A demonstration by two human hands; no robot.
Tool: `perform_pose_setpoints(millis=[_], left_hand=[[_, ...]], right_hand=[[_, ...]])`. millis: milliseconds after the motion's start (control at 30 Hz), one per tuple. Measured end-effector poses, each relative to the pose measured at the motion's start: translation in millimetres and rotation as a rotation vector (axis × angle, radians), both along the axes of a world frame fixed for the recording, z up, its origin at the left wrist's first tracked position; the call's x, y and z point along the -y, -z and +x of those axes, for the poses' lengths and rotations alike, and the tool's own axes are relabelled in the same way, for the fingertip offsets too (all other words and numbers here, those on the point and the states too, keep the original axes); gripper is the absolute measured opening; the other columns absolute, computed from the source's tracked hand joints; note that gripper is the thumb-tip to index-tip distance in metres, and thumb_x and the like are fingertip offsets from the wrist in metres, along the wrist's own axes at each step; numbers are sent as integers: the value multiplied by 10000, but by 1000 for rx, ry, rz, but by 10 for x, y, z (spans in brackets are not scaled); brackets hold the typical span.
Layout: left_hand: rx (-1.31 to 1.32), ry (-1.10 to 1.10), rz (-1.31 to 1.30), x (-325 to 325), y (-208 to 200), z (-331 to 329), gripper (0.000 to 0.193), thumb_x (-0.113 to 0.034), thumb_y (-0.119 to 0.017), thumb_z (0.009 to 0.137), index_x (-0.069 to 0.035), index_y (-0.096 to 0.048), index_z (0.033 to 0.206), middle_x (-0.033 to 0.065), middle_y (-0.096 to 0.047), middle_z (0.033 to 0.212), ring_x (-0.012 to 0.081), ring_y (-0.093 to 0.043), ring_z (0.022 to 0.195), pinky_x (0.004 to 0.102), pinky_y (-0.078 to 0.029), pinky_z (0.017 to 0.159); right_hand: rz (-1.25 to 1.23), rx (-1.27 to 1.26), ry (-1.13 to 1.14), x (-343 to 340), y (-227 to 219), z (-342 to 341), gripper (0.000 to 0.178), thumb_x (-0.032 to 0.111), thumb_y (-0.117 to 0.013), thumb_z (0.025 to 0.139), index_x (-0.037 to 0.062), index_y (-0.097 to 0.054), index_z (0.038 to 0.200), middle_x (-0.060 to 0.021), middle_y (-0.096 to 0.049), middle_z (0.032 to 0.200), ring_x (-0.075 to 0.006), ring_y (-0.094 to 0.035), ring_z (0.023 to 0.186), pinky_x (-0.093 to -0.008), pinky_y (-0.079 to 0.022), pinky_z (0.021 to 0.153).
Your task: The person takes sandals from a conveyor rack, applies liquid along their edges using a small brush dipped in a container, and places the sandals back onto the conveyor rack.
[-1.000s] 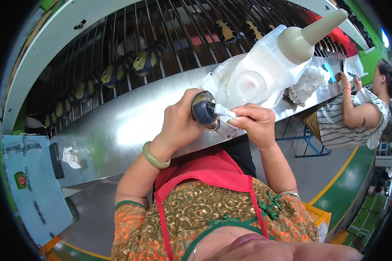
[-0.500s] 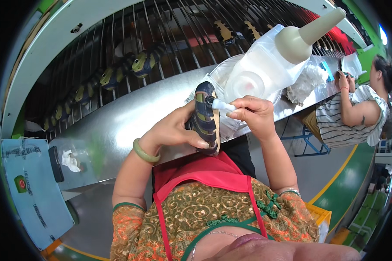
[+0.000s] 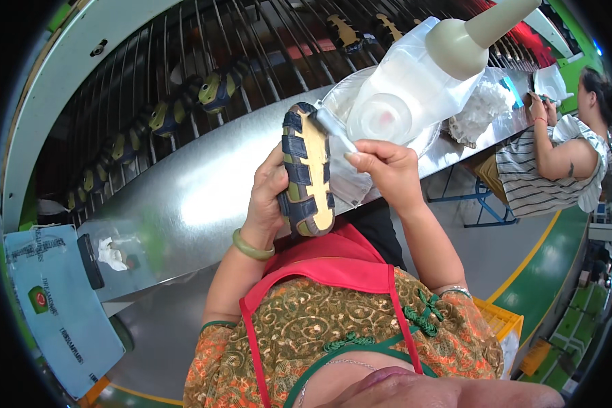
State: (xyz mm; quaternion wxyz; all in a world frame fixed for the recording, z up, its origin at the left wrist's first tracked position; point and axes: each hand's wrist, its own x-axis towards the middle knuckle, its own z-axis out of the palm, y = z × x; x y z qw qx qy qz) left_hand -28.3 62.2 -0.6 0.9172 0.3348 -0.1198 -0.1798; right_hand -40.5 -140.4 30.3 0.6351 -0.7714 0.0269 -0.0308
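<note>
My left hand is wrapped round a small navy and olive strapped shoe upper, its pale underside facing up and the dark straps folded over its edges. In my right hand a slim brush with a whitish handle is pinched between thumb and fingers. The brush's tip touches or lies very close to the upper's far right edge; which of these I cannot tell. Just beyond my right hand, a large translucent bottle with a beige nozzle lies tilted over a plastic-lined dish.
Behind the metal bench runs a rack of metal rods carrying several shoe uppers. Crumpled white material lies right of the bottle. A light blue box stands at left. Another person sits at right.
My left hand has turned the shoe upper so its pale underside faces up. The brush has moved from its side to the far end, and my right hand has shifted slightly left.
</note>
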Motion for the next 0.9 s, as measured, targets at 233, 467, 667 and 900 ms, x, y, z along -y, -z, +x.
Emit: perform_pose_setpoints(millis=[233, 467, 667, 900], left_hand=[[21, -190, 147, -122, -22, 57, 720, -167, -614, 829, 46, -265, 1422, 175, -609, 1115, 197, -655, 891, 307, -540, 813], [64, -158, 256, -93, -95, -24, 731, -134, -624, 799, 53, -284, 1419, 170, -594, 1150, 194, -615, 991, 304, -488, 890], [63, -145, 268, -91, -77, -49, 739, -137, -636, 790, 59, -291, 1414, 180, -571, 1199, 197, -592, 1042, 302, -459, 931], [10, -30, 195, -160, -37, -70, 699, -164, -613, 811, 62, -311, 1400, 186, -592, 1149, 212, -631, 974, 317, -515, 861]], right_hand=[[285, -178, -264, -31, 52, -347, 177, 110, -682, 848, -26, -701, 960, -13, -651, 734, -47, -533, 619, -197, -447, 566], [181, -57, -108, -181, 58, -213, 175, 110, -677, 852, -29, -698, 957, -5, -641, 715, -45, -537, 632, -194, -440, 573], [69, 9, -54, -144, 30, -79, 174, 107, -686, 841, -30, -699, 949, -12, -634, 726, -68, -560, 636, -212, -465, 593], [-34, 120, -18, -65, -20, 58, 173, 88, -752, 755, -22, -718, 884, -70, -695, 745, -65, -594, 660, -213, -476, 605]])
